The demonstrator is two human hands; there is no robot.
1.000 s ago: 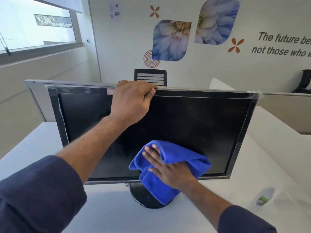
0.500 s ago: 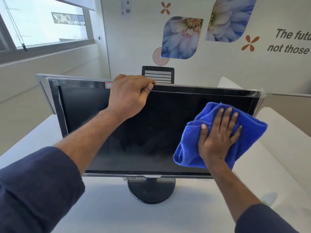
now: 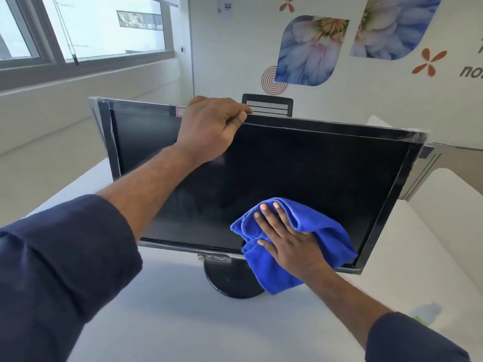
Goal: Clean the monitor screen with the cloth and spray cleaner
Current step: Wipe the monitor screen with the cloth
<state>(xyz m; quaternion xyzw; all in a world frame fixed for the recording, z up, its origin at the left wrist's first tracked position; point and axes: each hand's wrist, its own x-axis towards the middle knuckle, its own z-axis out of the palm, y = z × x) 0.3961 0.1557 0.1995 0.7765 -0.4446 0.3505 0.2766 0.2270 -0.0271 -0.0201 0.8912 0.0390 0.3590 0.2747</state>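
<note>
A black monitor point(image 3: 313, 173) stands on a round base point(image 3: 224, 280) on the white desk point(image 3: 183, 322). My left hand point(image 3: 209, 126) grips the top edge of its frame, left of centre. My right hand point(image 3: 290, 241) lies flat with fingers spread on a bunched blue cloth point(image 3: 326, 236), pressing it against the lower right part of the dark screen. The cloth hangs below the bottom bezel. The spray bottle point(image 3: 426, 312) shows only as a blurred pale shape with a green label at the desk's right, partly hidden by my right sleeve.
A black chair back point(image 3: 266, 104) rises behind the monitor. A white desk section point(image 3: 431, 231) and a grey partition point(image 3: 449, 163) lie to the right. Windows point(image 3: 78, 27) run along the left wall, and flower decals mark the far wall.
My right hand has swept the cloth from the upper right of the screen down to the lower right. My left hand has kept its grip on the top edge. The view has shifted left.
</note>
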